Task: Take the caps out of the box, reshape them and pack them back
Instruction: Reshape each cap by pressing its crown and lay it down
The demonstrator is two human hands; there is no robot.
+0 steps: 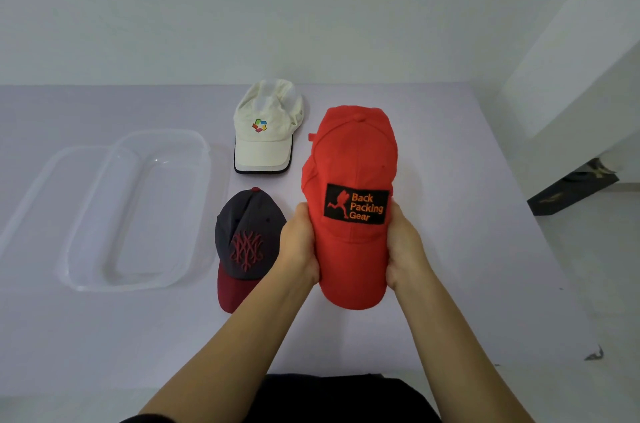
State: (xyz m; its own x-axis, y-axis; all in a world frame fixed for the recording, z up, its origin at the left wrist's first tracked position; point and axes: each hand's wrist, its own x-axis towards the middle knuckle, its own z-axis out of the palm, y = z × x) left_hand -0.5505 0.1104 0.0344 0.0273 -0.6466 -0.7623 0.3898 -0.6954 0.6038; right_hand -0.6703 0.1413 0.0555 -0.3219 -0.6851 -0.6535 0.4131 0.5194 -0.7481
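Bottom centre of the frame, my left hand and right hand are curled round the sides of the red cap near the brim, holding it up. I'd say I'm mid-reshape on this one. Just left of it the dark cap lies on the table, with the white cap above it. Can't tell if those two are reshaped yet. Middle left, the clear box has no caps in it. Count: three caps, one box, none packed back.
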